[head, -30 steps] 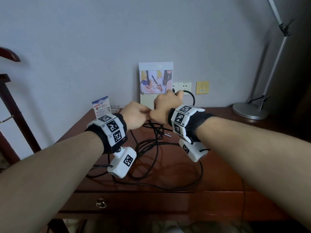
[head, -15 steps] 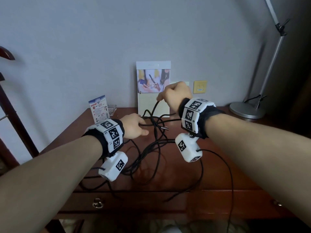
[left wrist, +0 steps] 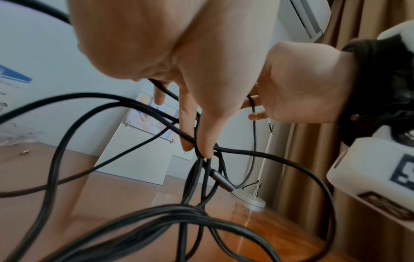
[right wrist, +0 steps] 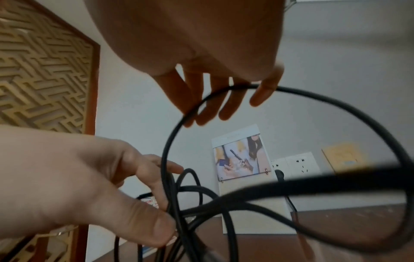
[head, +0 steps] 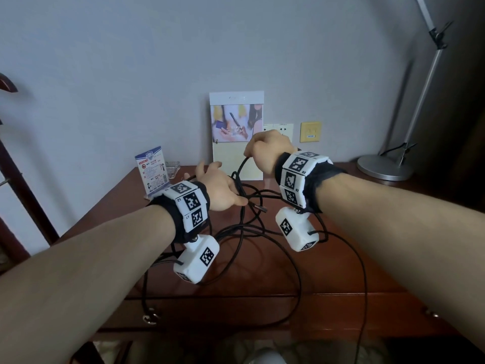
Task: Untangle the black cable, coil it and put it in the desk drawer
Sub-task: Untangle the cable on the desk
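The black cable [head: 249, 227] lies in tangled loops on the wooden desk [head: 341, 271], and some loops hang over the front edge. My left hand [head: 223, 187] pinches a bunch of strands between thumb and finger [left wrist: 201, 148] just above the desk. My right hand [head: 262, 151] is higher and nearer the wall, its fingers [right wrist: 224, 99] curled over one strand that arcs down into the tangle. A metal plug end [head: 259, 208] hangs free below my left thumb. The desk drawer [head: 210, 311] is closed, its ring handle [head: 149, 317] at the left.
A photo board [head: 236, 132] leans on the wall behind my hands. A blue-and-white card stand [head: 153, 169] and a glass dish [head: 172, 168] stand at the back left. A lamp base [head: 383, 169] sits at the back right, with wall sockets [head: 278, 128] nearby. Dark wooden furniture [head: 23, 179] stands left of the desk.
My hands were together by the wall socket; the right hand rose with a strand and the hands parted. The cable loops have slid toward the front edge.
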